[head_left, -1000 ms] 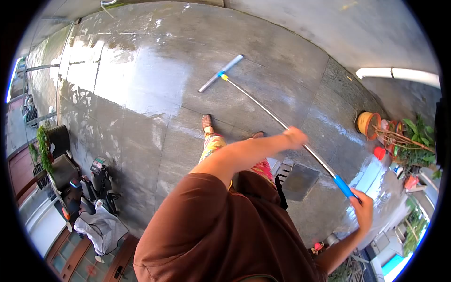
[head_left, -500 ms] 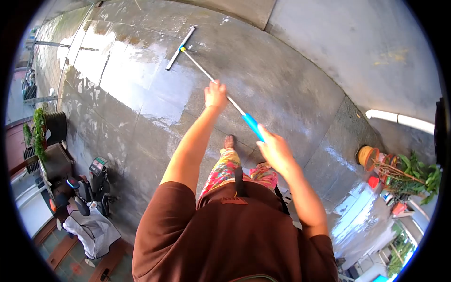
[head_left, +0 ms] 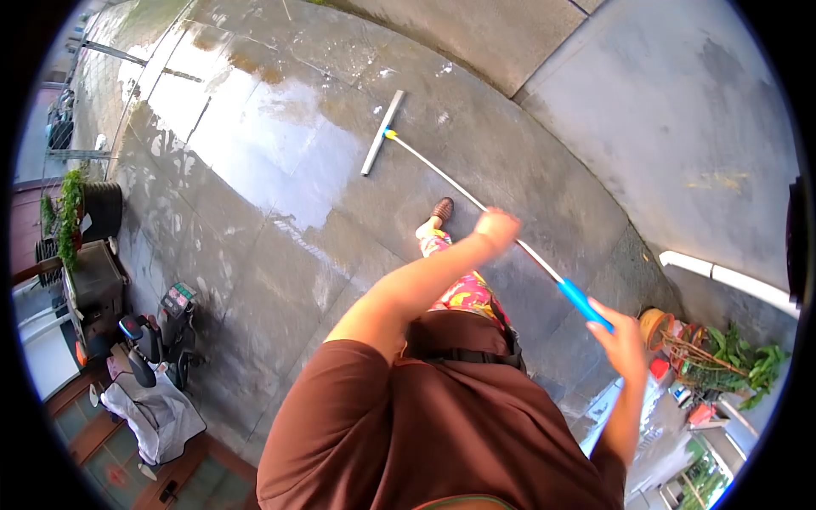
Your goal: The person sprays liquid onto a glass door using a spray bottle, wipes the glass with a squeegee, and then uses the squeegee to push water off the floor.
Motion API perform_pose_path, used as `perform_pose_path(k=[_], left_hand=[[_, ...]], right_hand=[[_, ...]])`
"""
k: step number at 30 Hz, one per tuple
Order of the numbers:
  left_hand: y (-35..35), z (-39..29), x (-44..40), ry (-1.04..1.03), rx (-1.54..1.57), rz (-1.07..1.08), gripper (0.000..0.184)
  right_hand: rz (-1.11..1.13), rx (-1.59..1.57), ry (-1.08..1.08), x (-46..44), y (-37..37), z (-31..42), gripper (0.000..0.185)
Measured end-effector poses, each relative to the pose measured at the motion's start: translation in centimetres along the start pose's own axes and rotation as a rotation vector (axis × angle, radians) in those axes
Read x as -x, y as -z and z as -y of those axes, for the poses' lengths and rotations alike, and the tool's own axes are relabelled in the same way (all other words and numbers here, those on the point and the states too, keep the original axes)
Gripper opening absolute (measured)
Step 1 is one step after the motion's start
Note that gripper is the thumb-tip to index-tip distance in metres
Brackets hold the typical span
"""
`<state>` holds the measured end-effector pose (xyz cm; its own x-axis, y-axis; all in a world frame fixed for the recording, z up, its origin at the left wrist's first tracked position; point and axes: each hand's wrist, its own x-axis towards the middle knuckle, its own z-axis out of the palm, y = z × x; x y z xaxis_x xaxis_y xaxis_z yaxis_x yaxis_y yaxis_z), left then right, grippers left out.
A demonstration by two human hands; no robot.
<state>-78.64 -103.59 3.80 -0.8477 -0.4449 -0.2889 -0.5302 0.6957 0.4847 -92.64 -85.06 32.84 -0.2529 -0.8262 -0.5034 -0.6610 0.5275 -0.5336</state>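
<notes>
A long-handled floor squeegee [head_left: 442,173] slants across the view, its pale wide head [head_left: 384,133] lying on the wet concrete floor ahead of me. Around the middle of the thin metal pole, my left hand [head_left: 499,229] is closed. My right hand [head_left: 623,342] grips the end of the blue handle sleeve [head_left: 583,303], out to my right side. A yellow and blue joint links pole and head. Beneath my left forearm shows one foot in a brown shoe [head_left: 442,209].
Shiny water [head_left: 280,153] spreads left of the squeegee head. A concrete wall [head_left: 671,119] with a white pipe [head_left: 729,280] runs along the right. Potted plants [head_left: 748,365] stand at the right; a scooter [head_left: 157,340] and a planter [head_left: 102,208] are at the left.
The squeegee head has been drawn back toward me and to the right. Both hands moved right with the pole, my right hand farther out and lower. One foot has stepped forward.
</notes>
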Motion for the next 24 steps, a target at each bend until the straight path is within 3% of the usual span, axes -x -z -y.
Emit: perform_pose_path(k=[3,4,6,10,11,13,14,16,20,21,23,24], left_hand=[[1.4,13.0,0.6,0.256,-0.127,-0.035,0.018],[2.7,17.1,0.4,0.467,-0.199,0.096,0.023],[5.0,29.6,-0.3,0.611,-0.361,0.201,0.024],[9.4,36.6,-4.4,0.626,-0.344,0.024,0.019],[9.9,36.3,-6.0,0.590,-0.332,-0.039,0.016],[10.4,33.6,-11.3,0.533,-0.323,0.200,0.012],[9.5,31.3,-12.7,0.379,-0.289,0.009,0.013],[7.6,24.5,-16.7,0.144,-0.263,0.012,0.018],[10.7,7.4,-19.9,-0.244,0.018,0.246,0.022],[12.0,3.8,-20.0,-0.303,0.058,0.302,0.021],[11.8,-0.3,-19.3,-0.456,0.132,0.240,0.021],[12.8,-1.0,-19.1,-0.524,0.195,0.240,0.023]], right_hand=[[0.044,0.109,0.147,-11.4,-8.5,2.6,0.043],[0.053,0.171,0.200,-15.7,-12.3,4.1,0.044],[0.035,0.127,0.263,-24.2,-16.8,8.2,0.044],[0.049,0.107,0.209,-33.0,-15.6,11.8,0.042],[0.067,0.063,0.163,-34.3,-13.7,11.1,0.041],[-0.020,-0.180,0.084,-33.7,-8.1,9.8,0.041],[-0.030,-0.098,0.069,-32.9,-5.2,8.2,0.042],[-0.033,-0.219,-0.028,-28.8,0.5,4.9,0.041],[-0.036,-0.111,-0.320,-16.7,11.8,4.7,0.044],[-0.030,-0.086,-0.504,-13.7,13.8,5.2,0.044],[-0.175,-0.033,-0.479,-8.5,15.6,4.6,0.042],[-0.172,-0.092,-0.585,-8.0,16.3,6.2,0.042]])
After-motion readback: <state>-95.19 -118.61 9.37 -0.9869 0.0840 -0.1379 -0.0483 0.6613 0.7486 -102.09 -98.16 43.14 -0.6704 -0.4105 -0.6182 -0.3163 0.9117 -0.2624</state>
